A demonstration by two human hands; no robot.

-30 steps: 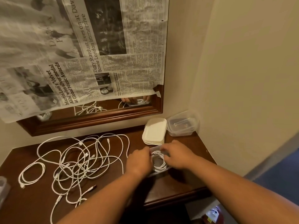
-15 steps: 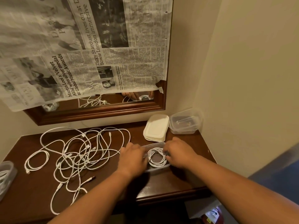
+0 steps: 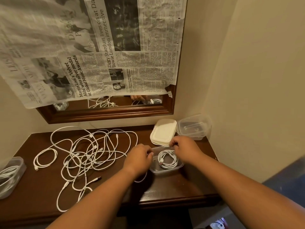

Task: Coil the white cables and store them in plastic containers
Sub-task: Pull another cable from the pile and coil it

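Right of centre on the tabletop [image 3: 165, 187], a clear container [image 3: 165, 171] holds one coiled white cable [image 3: 168, 158]. The left hand [image 3: 140, 157] and right hand [image 3: 184, 148] flank it, fingers curled at its rim, though I cannot tell whether they grip it. A second container [image 3: 20, 164] at the left edge holds cables too, and loose cables [image 3: 82, 151] sprawl between.

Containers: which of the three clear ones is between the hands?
The front container, holding one coil, flanked by left hand and right hand. The left container and corner container sit apart.
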